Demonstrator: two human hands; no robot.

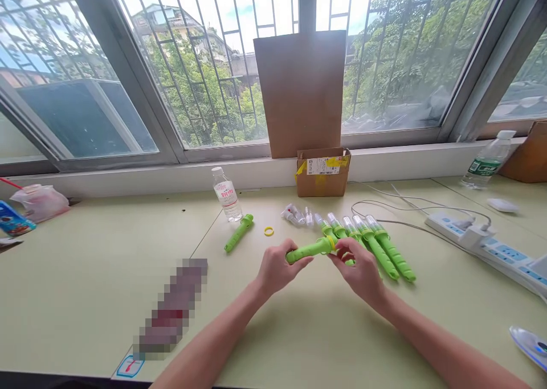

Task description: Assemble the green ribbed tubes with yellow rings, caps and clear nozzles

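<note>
Above the pale tabletop [299, 332], near a row of green tubes [382, 252], the left hand [277, 268] is curled around a green tube [308, 251]; the right hand [361, 268] has fingers bent at its end, their grip unclear. The tube looks light, stiff and ridged, best held mid-barrel; its yellow ring [331, 242] could slip.

Two bare forearms, left [226, 329] and right [436, 335], converge from the near side towards the green tube [308, 251]. The left grip [277, 269] is closed about the tube's left end, its thumb extended along the underside. The right grip [359, 268], at the tube's right end, has its fingers bent, with fingertips [334, 257] touching that end. Both wrists lie nearer the body than the tube.
</note>
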